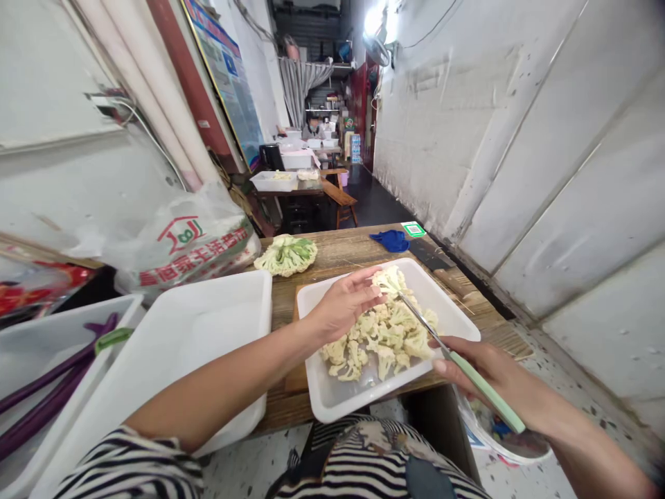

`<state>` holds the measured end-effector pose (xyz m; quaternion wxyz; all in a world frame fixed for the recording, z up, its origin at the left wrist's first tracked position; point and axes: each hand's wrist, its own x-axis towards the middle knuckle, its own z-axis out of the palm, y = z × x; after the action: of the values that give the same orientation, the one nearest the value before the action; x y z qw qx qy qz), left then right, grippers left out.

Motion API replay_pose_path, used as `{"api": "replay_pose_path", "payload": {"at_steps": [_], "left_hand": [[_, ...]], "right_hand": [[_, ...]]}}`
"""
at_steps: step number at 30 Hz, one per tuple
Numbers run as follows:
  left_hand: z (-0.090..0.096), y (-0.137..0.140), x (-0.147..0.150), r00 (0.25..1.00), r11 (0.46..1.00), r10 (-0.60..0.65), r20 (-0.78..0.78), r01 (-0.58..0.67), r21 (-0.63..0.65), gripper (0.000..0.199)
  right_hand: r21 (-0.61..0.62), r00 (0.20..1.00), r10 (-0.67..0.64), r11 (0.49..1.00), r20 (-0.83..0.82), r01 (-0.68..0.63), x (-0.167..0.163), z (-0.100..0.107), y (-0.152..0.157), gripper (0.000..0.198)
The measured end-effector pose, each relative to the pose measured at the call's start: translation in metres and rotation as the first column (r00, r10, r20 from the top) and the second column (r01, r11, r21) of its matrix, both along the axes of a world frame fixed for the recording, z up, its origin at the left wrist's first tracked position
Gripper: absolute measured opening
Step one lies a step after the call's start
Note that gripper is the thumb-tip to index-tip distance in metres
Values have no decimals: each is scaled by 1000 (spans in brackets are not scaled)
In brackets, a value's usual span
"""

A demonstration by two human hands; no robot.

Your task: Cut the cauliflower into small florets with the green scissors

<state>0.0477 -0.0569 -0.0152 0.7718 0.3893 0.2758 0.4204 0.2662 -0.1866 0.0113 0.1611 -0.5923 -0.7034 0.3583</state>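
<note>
My left hand (340, 306) is closed, its fingertips pinching a pale cauliflower floret (389, 278) above the far part of a white tray (316, 405). My right hand (496, 362) grips the light green handle of a knife (485, 389) over the tray's right side. The blade slants up and left, its tip at the floret's stem; whether it has entered the stem I cannot tell. Several cut cauliflower florets (387, 339) lie heaped in the tray below both hands. A larger piece of cauliflower (287, 255) sits on the wooden table, beyond the tray to the left.
A deep white bin (218, 319) stands left of the tray, beside another holding long purple eggplants (57, 388). A printed plastic bag (192, 242) is behind them. A blue cloth-like item (393, 240) lies at the table's far edge. A bucket (527, 447) stands low right.
</note>
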Motion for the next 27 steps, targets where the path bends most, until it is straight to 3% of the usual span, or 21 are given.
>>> {"api": "replay_pose_path", "payload": {"at_steps": [10, 17, 22, 27], "left_hand": [[5, 0, 3, 999, 999, -49, -25, 48, -9, 30], [3, -3, 8, 989, 988, -134, -58, 138, 67, 37], [-2, -3, 8, 978, 962, -108, -181, 148, 231, 47], [2, -10, 10, 933, 856, 85, -349, 111, 505, 49]], "right_hand": [[-155, 985, -80, 986, -154, 56, 1, -5, 1, 31], [-164, 977, -105, 984, -186, 75, 0, -8, 1, 34], [-82, 987, -74, 995, -143, 62, 3, -9, 2, 31], [66, 991, -130, 990, 28, 128, 6, -16, 2, 38]]}}
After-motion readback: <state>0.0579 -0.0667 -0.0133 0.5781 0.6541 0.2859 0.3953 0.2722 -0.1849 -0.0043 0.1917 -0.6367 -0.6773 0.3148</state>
